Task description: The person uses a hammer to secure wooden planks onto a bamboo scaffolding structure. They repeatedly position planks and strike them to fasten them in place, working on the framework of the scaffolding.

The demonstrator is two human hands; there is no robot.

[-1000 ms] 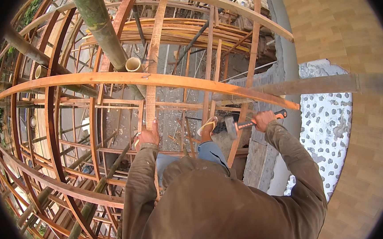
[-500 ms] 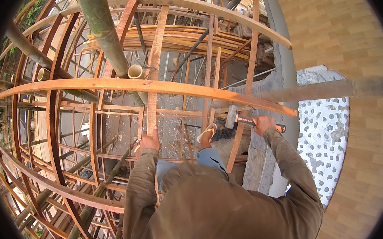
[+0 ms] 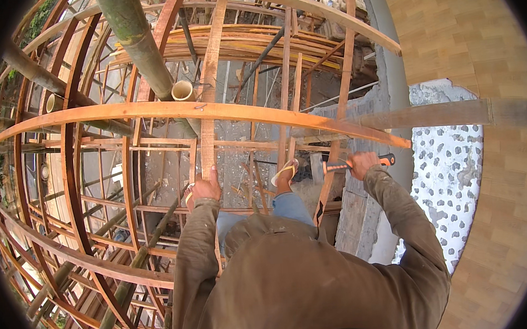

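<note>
Mid-frame: left hand (image 3: 204, 187) wrapped round board (image 3: 208, 145); right hand (image 3: 363, 164) clasping hammer (image 3: 337, 166) — crosspiece (image 3: 254, 113) laid across upper middle, final fixing unclear.

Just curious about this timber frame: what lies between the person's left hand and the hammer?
In the head view, a sandalled right foot and thin wooden strips show, lower down, between the left hand and the hammer.

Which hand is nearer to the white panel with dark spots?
Right. The right hand, gripping a hammer, is to the left of the white panel, apart from it. The left hand, on a wooden beam, is much farther left.
</note>
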